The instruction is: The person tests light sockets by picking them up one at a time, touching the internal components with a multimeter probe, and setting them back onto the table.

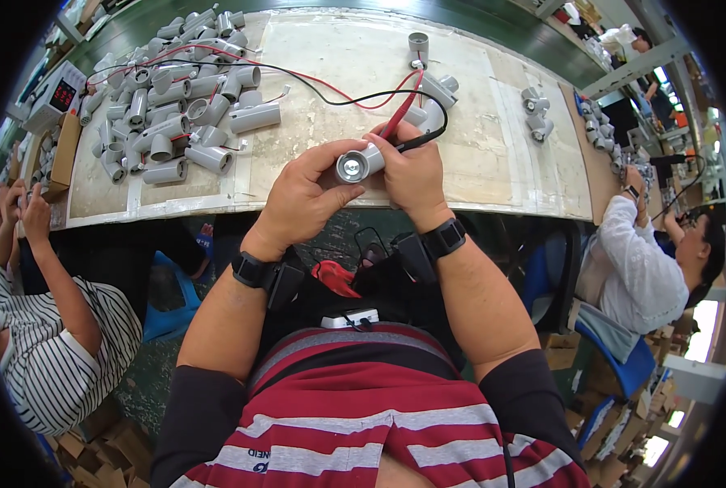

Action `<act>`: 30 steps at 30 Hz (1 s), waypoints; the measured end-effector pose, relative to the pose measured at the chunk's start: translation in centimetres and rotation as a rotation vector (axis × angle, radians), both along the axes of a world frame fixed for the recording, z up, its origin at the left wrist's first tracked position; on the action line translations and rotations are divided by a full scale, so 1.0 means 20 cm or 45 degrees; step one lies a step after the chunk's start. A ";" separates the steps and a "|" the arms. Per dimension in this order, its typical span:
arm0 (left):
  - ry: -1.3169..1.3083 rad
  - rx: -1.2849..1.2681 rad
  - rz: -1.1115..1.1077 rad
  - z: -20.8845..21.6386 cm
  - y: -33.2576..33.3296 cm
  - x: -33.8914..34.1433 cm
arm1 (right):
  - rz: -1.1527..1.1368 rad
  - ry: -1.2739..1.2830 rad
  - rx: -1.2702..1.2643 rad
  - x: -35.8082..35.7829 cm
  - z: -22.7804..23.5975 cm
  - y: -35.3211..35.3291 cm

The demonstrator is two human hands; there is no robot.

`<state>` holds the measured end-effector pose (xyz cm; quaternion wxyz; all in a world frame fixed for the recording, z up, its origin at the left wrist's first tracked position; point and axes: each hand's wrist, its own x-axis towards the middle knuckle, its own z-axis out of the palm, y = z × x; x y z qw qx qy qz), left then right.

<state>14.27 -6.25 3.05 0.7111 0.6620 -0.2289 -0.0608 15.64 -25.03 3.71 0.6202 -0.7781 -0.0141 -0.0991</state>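
My left hand (302, 195) is closed around a grey lamp housing (371, 161), just over the table's near edge. The housing's round end, with a shiny reflector (352, 167) inside, is turned up toward me. From the other side my right hand (416, 177) grips the red test probe (396, 119) and the black test probe (421, 140), its thumb against the housing. Where the probe tips touch is hidden by my fingers. Just beyond my right hand lie more grey housings (440, 89), and one stands upright (417, 49) with a red wire near it.
A large heap of grey housings (167, 106) covers the left of the worktable (322, 49). Red and black leads cross it toward a power supply (60, 95) with a red display. Several housings (537, 114) lie at right. People sit on both sides; a cardboard box (63, 154) stands at left.
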 end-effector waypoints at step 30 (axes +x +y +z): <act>0.043 0.135 -0.081 0.03 0.04 0.01 | 0.008 0.061 0.081 -0.02 0.03 0.01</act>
